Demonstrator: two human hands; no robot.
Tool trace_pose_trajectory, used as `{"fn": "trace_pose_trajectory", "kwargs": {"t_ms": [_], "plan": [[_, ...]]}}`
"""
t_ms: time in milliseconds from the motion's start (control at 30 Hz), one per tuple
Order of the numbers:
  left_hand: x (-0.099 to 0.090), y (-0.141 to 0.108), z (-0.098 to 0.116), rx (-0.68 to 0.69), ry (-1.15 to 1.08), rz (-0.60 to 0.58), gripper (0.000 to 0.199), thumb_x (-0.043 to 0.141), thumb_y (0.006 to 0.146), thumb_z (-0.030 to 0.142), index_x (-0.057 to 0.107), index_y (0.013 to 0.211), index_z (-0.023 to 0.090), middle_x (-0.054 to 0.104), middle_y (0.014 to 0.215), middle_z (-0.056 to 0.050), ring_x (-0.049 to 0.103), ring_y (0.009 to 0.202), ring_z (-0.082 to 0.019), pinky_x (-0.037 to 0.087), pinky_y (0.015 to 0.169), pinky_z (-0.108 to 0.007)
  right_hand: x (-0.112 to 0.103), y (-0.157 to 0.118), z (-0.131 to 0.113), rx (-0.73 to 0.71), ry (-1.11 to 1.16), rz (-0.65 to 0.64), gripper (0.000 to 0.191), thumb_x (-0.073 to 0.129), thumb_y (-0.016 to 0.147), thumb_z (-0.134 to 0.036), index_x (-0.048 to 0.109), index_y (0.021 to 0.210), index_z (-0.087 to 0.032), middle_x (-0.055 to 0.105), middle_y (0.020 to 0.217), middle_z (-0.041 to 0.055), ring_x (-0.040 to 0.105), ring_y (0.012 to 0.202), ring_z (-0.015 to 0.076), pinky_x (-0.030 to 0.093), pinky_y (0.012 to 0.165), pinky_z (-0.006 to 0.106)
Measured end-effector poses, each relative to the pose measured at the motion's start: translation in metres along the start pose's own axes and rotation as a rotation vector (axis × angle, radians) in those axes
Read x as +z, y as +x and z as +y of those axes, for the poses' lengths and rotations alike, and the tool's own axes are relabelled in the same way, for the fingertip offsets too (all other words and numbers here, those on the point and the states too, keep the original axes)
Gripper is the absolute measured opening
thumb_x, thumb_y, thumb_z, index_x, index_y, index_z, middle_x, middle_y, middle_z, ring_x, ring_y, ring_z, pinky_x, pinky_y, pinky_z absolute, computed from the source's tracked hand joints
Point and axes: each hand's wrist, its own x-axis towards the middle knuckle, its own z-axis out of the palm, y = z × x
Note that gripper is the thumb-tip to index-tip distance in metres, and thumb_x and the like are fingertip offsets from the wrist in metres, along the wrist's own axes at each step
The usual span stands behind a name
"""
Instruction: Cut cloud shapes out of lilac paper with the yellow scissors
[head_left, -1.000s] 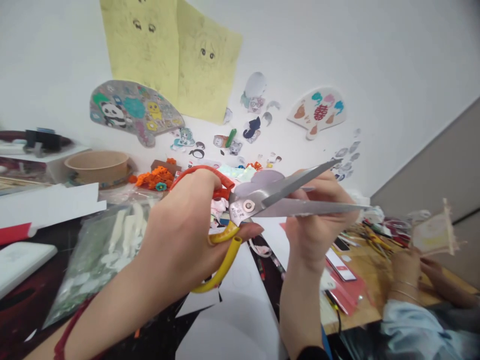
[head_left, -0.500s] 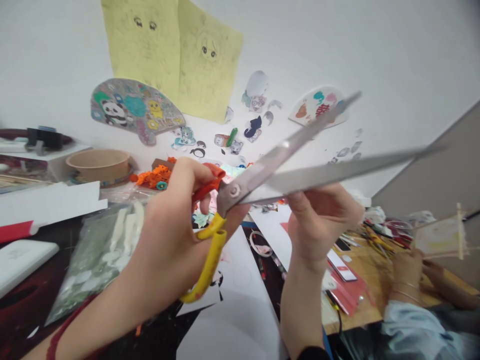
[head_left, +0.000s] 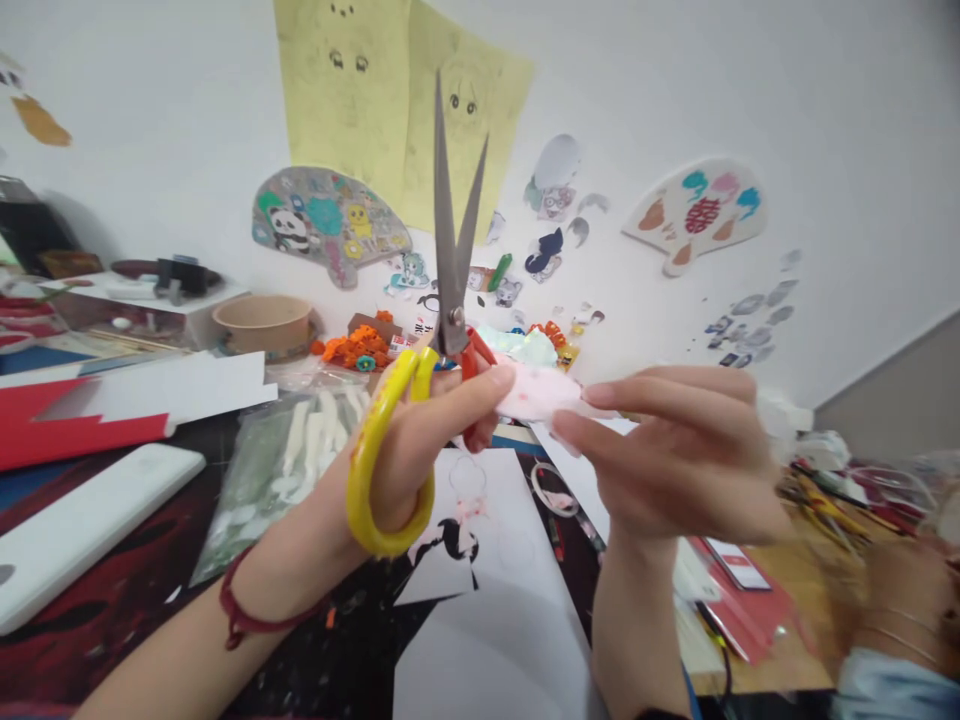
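Note:
My left hand (head_left: 420,425) is closed around a pair of scissors (head_left: 451,280) with one yellow and one red handle. Their long metal blades point upward, slightly apart. The left thumb also presses on a thin pale pink piece (head_left: 536,393) with darker spots; paper or cloth, I cannot tell which. From the other side, the fingertips of my right hand (head_left: 682,450) pinch its right edge. Below both hands lies a white sheet (head_left: 502,590) with a faint pencil drawing, and on it a black-and-white cutout (head_left: 454,540) with pink bits.
Left of my hands are a plastic bag (head_left: 259,480) of pale pieces, a white slab-like box (head_left: 97,520) and red card (head_left: 90,430). Orange pieces (head_left: 360,345) and a round tan container (head_left: 262,320) sit by the wall. At right, another person's arm (head_left: 907,600) rests near a wooden table (head_left: 787,660).
The scissors have swung from pointing right to pointing up, turned back in my left hand. My right hand has left the blade area and now pinches the pink piece. The view has shifted left.

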Motion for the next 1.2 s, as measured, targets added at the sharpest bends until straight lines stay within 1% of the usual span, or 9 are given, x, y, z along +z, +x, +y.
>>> {"fn": "trace_pose_trajectory", "kwargs": {"t_ms": [67,133,267,333,433,567,767,933,1200], "plan": [[-0.001,0.002,0.001,-0.066,-0.046,-0.044,0.033,0.064,0.092,0.026,0.047,0.065,0.020,0.055,0.065,0.000,0.055,0.060,-0.014,0.053,0.056,-0.032,0.001,0.001,-0.002,0.013,0.017,-0.101,0.029,0.082,0.077,-0.015,0.080,0.093,-0.039,0.078,0.099,-0.0022,0.066,0.082,0.0186,0.056,0.069,0.038],[-0.001,0.005,-0.001,-0.049,-0.058,0.036,0.026,0.066,0.087,0.019,0.047,0.071,0.021,0.053,0.067,0.002,0.051,0.061,-0.012,0.050,0.056,-0.030,0.003,0.001,0.000,0.091,0.071,-0.179,0.040,0.085,0.076,-0.020,0.078,0.107,-0.044,0.076,0.111,-0.0017,0.067,0.092,0.0210,0.057,0.080,0.041],[-0.003,0.009,-0.009,-0.004,-0.083,0.163,0.025,0.072,0.078,0.015,0.049,0.086,0.021,0.053,0.073,0.003,0.053,0.064,-0.011,0.047,0.057,-0.027,0.010,-0.003,0.013,0.562,0.460,-0.112,0.077,0.085,0.063,-0.066,0.068,0.133,-0.037,0.069,0.123,0.0057,0.065,0.104,0.0238,0.056,0.085,0.041],[-0.004,0.010,-0.009,0.031,-0.081,0.163,0.028,0.072,0.077,0.015,0.048,0.090,0.022,0.055,0.081,0.001,0.056,0.069,-0.012,0.047,0.057,-0.028,0.012,-0.008,0.018,0.795,0.569,-0.171,0.059,0.076,0.076,-0.065,0.074,0.124,-0.033,0.073,0.110,0.0050,0.067,0.091,0.0193,0.056,0.073,0.035],[-0.004,0.009,-0.008,0.063,0.005,0.157,0.030,0.073,0.077,0.015,0.047,0.091,0.023,0.057,0.087,-0.001,0.059,0.073,-0.015,0.047,0.056,-0.031,0.012,-0.014,0.019,0.963,0.692,-0.329,0.034,0.068,0.088,-0.055,0.081,0.097,-0.025,0.075,0.082,0.0029,0.069,0.077,0.0169,0.056,0.067,0.031],[-0.004,0.007,-0.007,0.141,0.134,0.158,0.032,0.074,0.078,0.016,0.045,0.089,0.024,0.058,0.091,-0.002,0.059,0.076,-0.017,0.050,0.063,-0.037,0.012,-0.015,0.014,1.011,0.868,-0.470,0.036,0.069,0.089,-0.050,0.075,0.070,-0.021,0.069,0.065,0.0010,0.065,0.064,0.0144,0.053,0.058,0.028],[-0.005,0.006,-0.012,0.178,0.228,0.125,0.032,0.072,0.082,0.018,0.041,0.090,0.025,0.059,0.087,-0.001,0.060,0.074,-0.017,0.048,0.063,-0.037,0.015,-0.009,0.005,1.088,0.837,-0.591,0.013,0.083,0.078,-0.035,0.078,0.072,-0.024,0.073,0.063,-0.0031,0.062,0.052,0.0100,0.050,0.048,0.023],[-0.002,0.008,-0.018,0.189,0.220,0.131,0.031,0.072,0.085,0.024,0.041,0.090,0.025,0.058,0.084,0.001,0.060,0.073,-0.016,0.047,0.064,-0.035,0.018,-0.006,-0.003,1.154,0.842,-0.559,0.012,0.087,0.073,-0.027,0.077,0.068,-0.023,0.071,0.058,-0.0044,0.062,0.047,0.0100,0.052,0.044,0.023],[-0.004,0.017,-0.021,0.157,0.056,0.103,0.032,0.073,0.086,0.033,0.043,0.091,0.025,0.060,0.093,-0.002,0.063,0.085,-0.019,0.051,0.069,-0.036,0.022,0.000,-0.010,1.169,0.785,-0.084,0.010,0.084,0.077,-0.024,0.078,0.070,-0.022,0.076,0.064,-0.0022,0.069,0.055,0.0111,0.060,0.053,0.023]]}}
